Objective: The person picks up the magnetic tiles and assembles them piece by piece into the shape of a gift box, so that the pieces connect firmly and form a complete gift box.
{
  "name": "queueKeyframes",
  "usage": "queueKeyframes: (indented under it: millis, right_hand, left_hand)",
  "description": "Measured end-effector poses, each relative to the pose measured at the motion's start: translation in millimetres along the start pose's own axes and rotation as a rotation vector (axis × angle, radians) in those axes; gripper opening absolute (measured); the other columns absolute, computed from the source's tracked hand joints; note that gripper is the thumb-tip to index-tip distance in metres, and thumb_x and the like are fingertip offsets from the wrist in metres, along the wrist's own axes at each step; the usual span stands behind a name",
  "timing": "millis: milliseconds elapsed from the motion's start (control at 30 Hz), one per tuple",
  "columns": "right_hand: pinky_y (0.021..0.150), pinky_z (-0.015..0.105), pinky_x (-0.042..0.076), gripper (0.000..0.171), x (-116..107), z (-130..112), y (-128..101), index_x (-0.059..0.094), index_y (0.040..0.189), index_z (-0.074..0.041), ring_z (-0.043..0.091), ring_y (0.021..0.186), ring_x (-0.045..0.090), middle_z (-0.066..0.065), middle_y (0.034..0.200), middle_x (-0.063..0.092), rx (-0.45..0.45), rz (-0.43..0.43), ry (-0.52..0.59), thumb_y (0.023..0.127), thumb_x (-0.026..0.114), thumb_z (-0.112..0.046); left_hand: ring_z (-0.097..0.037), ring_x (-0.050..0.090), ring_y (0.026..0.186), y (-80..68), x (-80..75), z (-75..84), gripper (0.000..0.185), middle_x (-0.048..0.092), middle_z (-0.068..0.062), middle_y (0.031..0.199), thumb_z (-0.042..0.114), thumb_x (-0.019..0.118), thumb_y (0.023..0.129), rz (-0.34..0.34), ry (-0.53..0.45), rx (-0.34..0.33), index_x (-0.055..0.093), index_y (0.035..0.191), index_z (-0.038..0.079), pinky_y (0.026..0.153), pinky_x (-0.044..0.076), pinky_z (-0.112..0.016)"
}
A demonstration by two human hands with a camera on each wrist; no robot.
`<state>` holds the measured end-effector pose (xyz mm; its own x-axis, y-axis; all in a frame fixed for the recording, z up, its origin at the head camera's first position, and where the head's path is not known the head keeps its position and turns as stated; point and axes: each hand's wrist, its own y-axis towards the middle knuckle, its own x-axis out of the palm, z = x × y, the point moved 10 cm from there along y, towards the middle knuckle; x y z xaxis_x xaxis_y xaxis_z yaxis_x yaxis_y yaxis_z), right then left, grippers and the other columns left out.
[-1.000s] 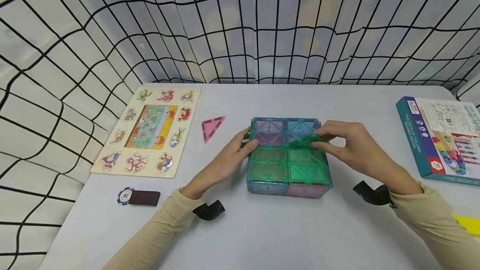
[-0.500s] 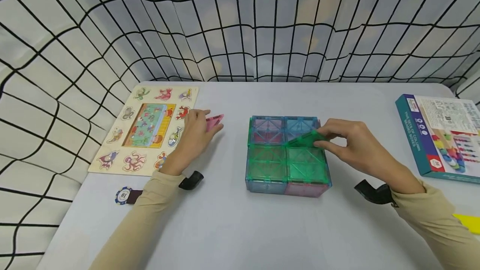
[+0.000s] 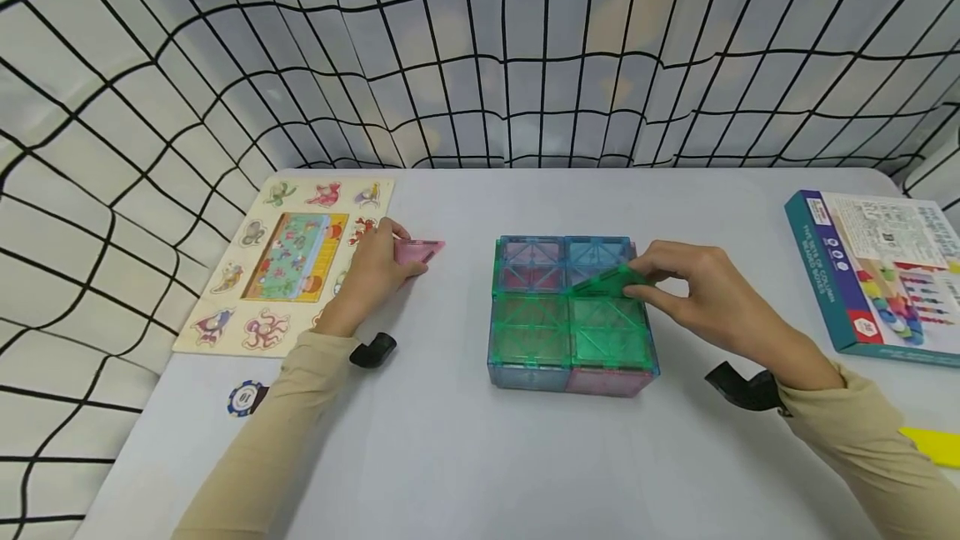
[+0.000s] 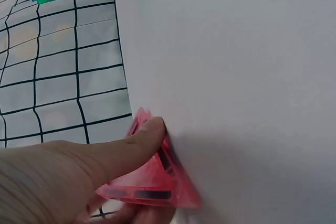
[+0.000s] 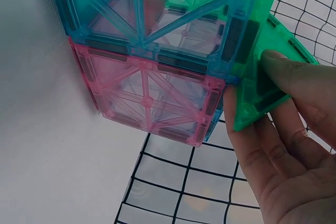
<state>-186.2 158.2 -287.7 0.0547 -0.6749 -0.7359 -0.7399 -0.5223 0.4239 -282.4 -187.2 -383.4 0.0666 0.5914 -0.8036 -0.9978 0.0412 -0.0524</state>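
A pale grey tabletop (image 3: 480, 457) fills the lower part of the head view, and behind it and on the left side hangs a white cloth with a black grid of lines (image 3: 150, 65). At the far left of the tabletop lies a wooden puzzle board (image 3: 288, 261) with sea animals, and near its front corner is a blue and white chip (image 3: 245, 397). Just beside the board, the left hand (image 3: 375, 269) pinches a pink triangle tile (image 3: 416, 252) between thumb and fingers; in the left wrist view the thumb (image 4: 134, 142) lies on the upper face of the tile and one edge of the tile touches the tabletop. In the middle stands a flat box of magnetic tiles (image 3: 570, 315), with green squares on top in front, blue and pink squares behind, well apart from the left hand. The right hand (image 3: 697, 290) is at the right rear part of this box and pinches a green triangle tile (image 3: 603, 280), which is tilted and touches the top of the box. At the far right lies a toy box with teal edge (image 3: 873, 273), and a yellow piece (image 3: 933, 444) shows at the right border
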Motion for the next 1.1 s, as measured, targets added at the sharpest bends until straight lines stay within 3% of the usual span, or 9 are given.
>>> queueKeyframes:
  millis: [133,233,333,433,533,600,800,1100]
  right_hand:
    - [0.085,0.008,0.052,0.034,-0.6,-0.3,-1.7,0.078,0.100,-0.006,0.012,0.085,0.072,-0.009,0.090,0.071,0.001,0.007,-0.003,0.074,0.087,0.014]
    - [0.085,0.008,0.052,0.034,-1.5,0.2,-2.6,0.078,0.100,-0.006,0.011,0.085,0.072,-0.009,0.091,0.072,0.004,0.009,-0.006,0.074,0.087,0.014]
    - [0.084,0.007,0.052,0.034,-2.1,1.1,-3.2,0.078,0.100,-0.006,0.012,0.085,0.072,-0.009,0.091,0.072,0.009,0.010,-0.008,0.074,0.087,0.014]
    - [0.084,0.007,0.052,0.034,-2.7,1.9,-3.7,0.078,0.099,-0.007,0.012,0.085,0.073,-0.009,0.090,0.071,0.010,0.017,-0.007,0.074,0.087,0.014]
    - [0.084,0.008,0.052,0.034,-2.3,2.0,-3.6,0.078,0.099,-0.007,0.013,0.085,0.073,-0.009,0.090,0.071,0.005,0.019,0.001,0.074,0.086,0.014]
    - [0.084,0.008,0.052,0.033,-1.7,1.7,-3.2,0.078,0.099,-0.007,0.014,0.086,0.073,-0.009,0.090,0.071,0.001,0.019,0.007,0.075,0.086,0.014]
    - [0.084,0.008,0.052,0.033,0.2,1.6,-2.2,0.078,0.100,-0.004,0.016,0.086,0.073,-0.007,0.090,0.071,0.007,0.012,0.013,0.075,0.085,0.015]
    - [0.084,0.009,0.053,0.034,-2.5,1.8,-3.1,0.078,0.101,-0.005,0.012,0.086,0.072,-0.007,0.092,0.072,0.010,0.015,0.018,0.075,0.086,0.015]
  left_hand:
    - [-0.033,0.060,0.090,-5.3,-6.5,10.8,0.044,0.069,-0.024,0.101,0.005,0.084,0.089,0.036,-0.058,0.090,0.061,0.125,-0.005,0.076,0.047,-0.033]
    - [-0.029,0.065,0.085,-13.2,-17.5,32.3,0.033,0.074,-0.018,0.095,0.007,0.085,0.088,0.073,-0.090,0.200,0.073,0.116,-0.004,0.067,0.046,-0.023]
    - [-0.026,0.065,0.086,-26.7,-26.9,65.8,0.021,0.076,-0.014,0.096,0.008,0.084,0.089,0.073,-0.185,0.320,0.079,0.107,-0.002,0.066,0.049,-0.018]
    - [-0.021,0.065,0.086,-45.4,-25.8,107.3,0.014,0.077,-0.009,0.099,0.008,0.083,0.090,0.028,-0.261,0.461,0.080,0.102,0.001,0.071,0.056,-0.021]
    - [-0.016,0.066,0.084,-64.2,-13.9,143.4,0.010,0.076,-0.005,0.095,0.006,0.083,0.090,-0.034,-0.246,0.607,0.080,0.099,0.003,0.077,0.060,-0.027]
    - [-0.014,0.065,0.082,-73.0,-3.7,158.9,0.008,0.074,-0.003,0.092,0.005,0.083,0.089,-0.065,-0.204,0.674,0.079,0.096,0.003,0.076,0.060,-0.028]
    - [-0.011,0.060,0.077,-78.2,19.0,170.2,0.004,0.070,-0.003,0.086,0.002,0.082,0.089,-0.115,-0.134,0.728,0.078,0.091,0.002,0.070,0.056,-0.025]
    - [-0.011,0.055,0.075,-74.9,27.2,172.0,0.007,0.068,-0.002,0.085,0.005,0.081,0.091,-0.140,-0.129,0.718,0.078,0.096,0.002,0.065,0.051,-0.023]
